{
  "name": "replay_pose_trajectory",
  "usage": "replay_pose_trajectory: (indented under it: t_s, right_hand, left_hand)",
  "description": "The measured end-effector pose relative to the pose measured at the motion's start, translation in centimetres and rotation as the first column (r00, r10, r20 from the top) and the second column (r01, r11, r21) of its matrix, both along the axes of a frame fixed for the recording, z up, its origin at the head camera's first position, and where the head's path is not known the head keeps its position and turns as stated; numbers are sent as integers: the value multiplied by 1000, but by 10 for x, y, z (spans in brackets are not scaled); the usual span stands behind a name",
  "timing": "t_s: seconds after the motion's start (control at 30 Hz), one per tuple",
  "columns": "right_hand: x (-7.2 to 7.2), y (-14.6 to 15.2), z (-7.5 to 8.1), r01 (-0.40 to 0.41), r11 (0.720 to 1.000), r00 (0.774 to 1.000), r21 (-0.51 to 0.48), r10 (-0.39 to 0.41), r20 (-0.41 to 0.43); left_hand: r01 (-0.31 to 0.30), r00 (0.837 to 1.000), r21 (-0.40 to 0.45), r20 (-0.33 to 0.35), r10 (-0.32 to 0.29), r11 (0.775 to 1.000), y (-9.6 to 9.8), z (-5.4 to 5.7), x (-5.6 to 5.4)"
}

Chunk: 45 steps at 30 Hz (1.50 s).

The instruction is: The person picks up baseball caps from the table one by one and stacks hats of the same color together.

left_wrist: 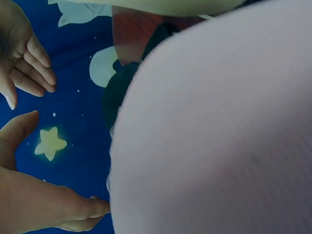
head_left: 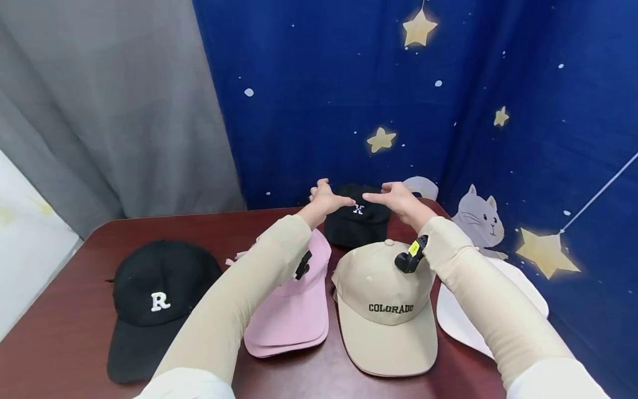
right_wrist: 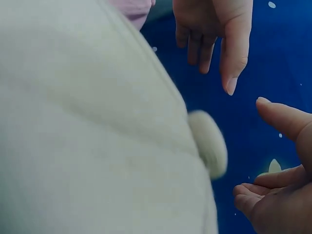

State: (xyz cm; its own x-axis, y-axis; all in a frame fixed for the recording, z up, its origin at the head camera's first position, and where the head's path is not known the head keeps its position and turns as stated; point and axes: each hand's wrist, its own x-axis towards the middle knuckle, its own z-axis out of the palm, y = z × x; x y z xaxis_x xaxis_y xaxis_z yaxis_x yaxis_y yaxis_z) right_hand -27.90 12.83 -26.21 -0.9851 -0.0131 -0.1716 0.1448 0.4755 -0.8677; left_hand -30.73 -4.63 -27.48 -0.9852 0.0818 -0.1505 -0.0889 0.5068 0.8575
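Note:
Both hands are raised at the far side of the table, near a black cap (head_left: 355, 228) with a small white letter. My left hand (head_left: 325, 200) is at that cap's left, thumb stretched inward. On the other side my right hand (head_left: 401, 202) mirrors it, thumb pointing left. Neither hand holds anything; a gap separates the thumbs. The left wrist view is mostly filled by a pink cap (left_wrist: 209, 126), with the left hand (left_wrist: 53, 200) at lower left. A beige cap (right_wrist: 97, 131) fills much of the right wrist view, the right hand (right_wrist: 285, 195) at lower right.
Pink caps (head_left: 294, 321), one on another, lie under the left forearm. A beige COLORADO cap (head_left: 389, 343) sits below the right wrist. A black R cap (head_left: 159, 277) is at left; a white cap (head_left: 463, 316) lies partly behind the right forearm. Curtains (head_left: 324, 100) hang behind the table.

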Motion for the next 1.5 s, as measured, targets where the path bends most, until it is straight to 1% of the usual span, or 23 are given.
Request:
replay_pose_trajectory:
  t_s: [0.1, 0.23, 0.43, 0.63, 0.83, 0.97, 1.07, 1.1, 1.2, 1.3, 1.5]
  right_hand:
    - [-3, 4, 0, 5, 1000, 1000, -2, -5, -1]
    - [-6, 8, 1, 5, 1000, 1000, 17, -5, -9]
    - [-8, 19, 7, -6, 999, 1000, 39, 7, -18]
    - [-12, 31, 9, 13, 998, 1000, 57, -12, -8]
    - [-20, 41, 1, 28, 997, 1000, 77, -28, 5]
    - [-26, 48, -5, 37, 995, 999, 95, -36, -15]
    - [-28, 54, -8, 46, 992, 998, 120, -39, -56]
    - [-29, 56, -9, 49, 991, 998, 122, -43, -54]
    - [-31, 60, -12, 46, 993, 998, 108, -43, -34]
    - [-33, 64, -16, 33, 995, 999, 90, -35, 25]
    - [-37, 73, -34, 9, 998, 998, 68, -14, 63]
  left_hand:
    - [16, 1000, 3, 2, -16, 1000, 5, -1, -2]
    - [20, 1000, -2, -1, -20, 1000, 11, -2, -4]
    - [37, 999, -3, 13, -37, 999, 21, -3, -8]
    - [45, 999, 12, 6, -45, 999, 30, -8, -13]
    - [42, 998, 15, 44, -43, 999, 36, -18, -20]
    - [28, 997, 18, 67, -29, 999, 39, -24, -26]
    - [21, 997, 17, 73, -22, 1000, 42, -27, -30]
    - [19, 997, 15, 74, -20, 1000, 43, -27, -31]
    - [7, 997, 8, 83, -8, 1000, 47, -28, -31]
    - [-5, 996, -14, 85, 6, 1000, 51, -31, -31]
    - [-20, 996, -49, 85, 24, 999, 58, -42, -34]
